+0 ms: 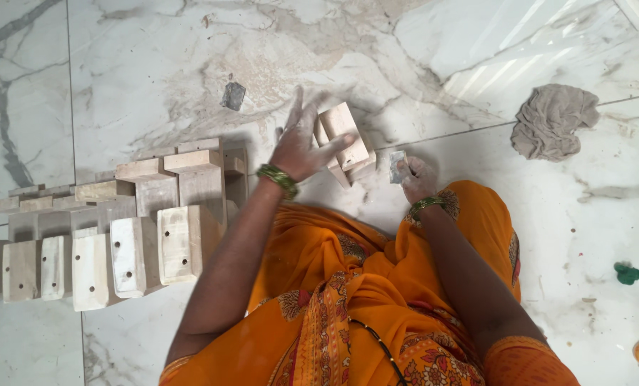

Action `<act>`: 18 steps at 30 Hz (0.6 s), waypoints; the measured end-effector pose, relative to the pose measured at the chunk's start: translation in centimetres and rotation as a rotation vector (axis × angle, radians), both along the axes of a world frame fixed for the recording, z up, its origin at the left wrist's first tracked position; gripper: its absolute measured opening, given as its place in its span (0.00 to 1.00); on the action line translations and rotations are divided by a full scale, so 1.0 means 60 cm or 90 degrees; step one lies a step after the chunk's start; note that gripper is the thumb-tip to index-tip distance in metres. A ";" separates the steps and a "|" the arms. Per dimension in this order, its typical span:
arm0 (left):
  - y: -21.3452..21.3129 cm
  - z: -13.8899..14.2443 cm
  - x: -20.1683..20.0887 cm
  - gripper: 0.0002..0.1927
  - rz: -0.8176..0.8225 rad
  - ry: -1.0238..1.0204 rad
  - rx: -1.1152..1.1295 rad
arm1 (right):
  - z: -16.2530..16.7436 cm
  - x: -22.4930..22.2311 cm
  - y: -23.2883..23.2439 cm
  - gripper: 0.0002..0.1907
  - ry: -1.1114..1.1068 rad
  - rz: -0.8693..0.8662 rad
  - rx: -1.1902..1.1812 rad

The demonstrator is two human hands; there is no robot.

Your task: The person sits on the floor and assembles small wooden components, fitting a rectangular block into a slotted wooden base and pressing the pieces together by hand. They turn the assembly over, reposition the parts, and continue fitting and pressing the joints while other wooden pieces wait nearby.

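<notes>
A pale wooden block is steadied on the marble floor by the open-fingered left hand, while a small sandpaper piece is gripped in the right hand.

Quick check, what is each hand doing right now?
Left hand: fingers spread open, steadying the wooden block on the floor.
Right hand: closed on a small grey piece of sandpaper.
</notes>
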State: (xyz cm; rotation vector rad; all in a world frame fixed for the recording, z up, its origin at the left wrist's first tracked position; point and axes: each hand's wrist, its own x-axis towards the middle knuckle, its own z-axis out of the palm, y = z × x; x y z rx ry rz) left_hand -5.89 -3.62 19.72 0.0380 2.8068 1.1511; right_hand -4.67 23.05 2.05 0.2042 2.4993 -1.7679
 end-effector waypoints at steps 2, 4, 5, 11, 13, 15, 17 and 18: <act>0.043 -0.016 0.003 0.56 0.121 -0.050 0.095 | -0.002 0.000 -0.003 0.11 0.065 0.010 0.098; 0.063 -0.030 0.005 0.55 0.172 -0.033 0.153 | 0.000 0.000 -0.008 0.13 0.054 0.048 0.122; 0.059 -0.032 0.002 0.54 0.124 0.014 0.163 | 0.001 0.001 -0.010 0.14 0.051 0.069 0.134; 0.006 -0.007 -0.039 0.47 -0.068 -0.005 0.018 | 0.014 0.010 -0.023 0.17 0.132 0.090 0.261; 0.023 -0.004 -0.047 0.38 0.043 -0.117 -0.113 | 0.020 0.009 -0.026 0.16 0.217 0.074 0.331; 0.034 -0.006 -0.045 0.34 0.052 0.001 -0.151 | 0.025 0.004 -0.030 0.15 0.279 0.095 0.437; 0.035 -0.007 -0.045 0.30 0.041 0.069 -0.156 | 0.032 -0.005 -0.037 0.13 0.325 0.148 0.582; 0.032 -0.008 -0.045 0.28 0.028 0.073 -0.143 | 0.034 -0.009 -0.043 0.12 0.382 0.161 0.602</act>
